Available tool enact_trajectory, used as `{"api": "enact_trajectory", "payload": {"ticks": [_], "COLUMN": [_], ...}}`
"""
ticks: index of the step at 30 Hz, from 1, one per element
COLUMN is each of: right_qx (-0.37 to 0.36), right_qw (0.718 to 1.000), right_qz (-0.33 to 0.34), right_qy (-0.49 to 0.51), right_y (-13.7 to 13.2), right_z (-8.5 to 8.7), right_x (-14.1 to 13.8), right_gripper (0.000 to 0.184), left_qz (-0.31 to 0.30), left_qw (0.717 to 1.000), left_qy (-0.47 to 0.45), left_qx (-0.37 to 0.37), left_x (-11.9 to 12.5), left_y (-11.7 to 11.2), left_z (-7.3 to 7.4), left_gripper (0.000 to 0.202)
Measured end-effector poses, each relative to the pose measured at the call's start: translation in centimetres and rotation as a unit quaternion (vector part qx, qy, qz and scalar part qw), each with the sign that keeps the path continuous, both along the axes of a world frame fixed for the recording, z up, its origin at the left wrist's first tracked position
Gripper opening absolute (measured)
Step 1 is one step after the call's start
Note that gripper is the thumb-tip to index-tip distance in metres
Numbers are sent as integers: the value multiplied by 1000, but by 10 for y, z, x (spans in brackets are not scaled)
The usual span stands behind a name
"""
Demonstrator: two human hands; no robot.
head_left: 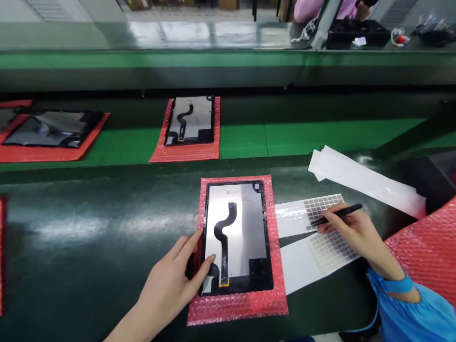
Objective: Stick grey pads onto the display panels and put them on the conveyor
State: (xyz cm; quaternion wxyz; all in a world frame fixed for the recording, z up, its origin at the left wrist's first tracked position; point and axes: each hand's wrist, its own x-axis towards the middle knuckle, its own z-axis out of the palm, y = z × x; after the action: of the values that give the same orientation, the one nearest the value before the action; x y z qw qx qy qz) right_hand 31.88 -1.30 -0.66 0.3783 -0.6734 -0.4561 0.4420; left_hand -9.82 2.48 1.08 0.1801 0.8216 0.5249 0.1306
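A tablet screen panel (245,228) lies on a sheet of red bubble wrap (256,304), its silvery back up, with a black ribbon cable (221,232) curving across it. My left hand (174,270) rests at the panel's left edge, thumb and fingers apart. To the right, my right hand (351,228) grips black tweezers (342,212) like a pen. Their tips are at a white sheet with small grey square stickers (320,205). Below it, partly under that hand, lies a second sticker sheet (302,266). Whether the tips hold a sticker is too small to tell.
Behind, on a green strip, lie another panel (197,118) on red wrap and a dark panel (53,128) at left. White strips (366,178) lie at right, near more red wrap (427,247). Across the bench, a person in a pink sleeve (306,10) sits by a black tray (356,35).
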Motion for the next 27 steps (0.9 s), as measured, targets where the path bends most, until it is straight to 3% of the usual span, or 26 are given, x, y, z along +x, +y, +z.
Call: {"api": "enact_trajectory", "payload": {"ticks": [11, 21, 27], "right_qx": [-10, -31, -27], "right_qw": [997, 999, 999], "right_qz": [46, 11, 18], "right_qy": [-58, -9, -17], "right_y": [2, 0, -2], "right_z": [6, 4, 6], "right_x": [1, 1, 2], "right_gripper": [43, 44, 42], "left_qz": [10, -31, -9], "left_qw": [999, 1000, 999], "left_qy": [-3, 1, -8], "left_qx": [-47, -6, -30], "left_x": [-1, -5, -4], "left_y": [4, -3, -1], "left_z": [2, -3, -2], "left_gripper": [52, 45, 46]}}
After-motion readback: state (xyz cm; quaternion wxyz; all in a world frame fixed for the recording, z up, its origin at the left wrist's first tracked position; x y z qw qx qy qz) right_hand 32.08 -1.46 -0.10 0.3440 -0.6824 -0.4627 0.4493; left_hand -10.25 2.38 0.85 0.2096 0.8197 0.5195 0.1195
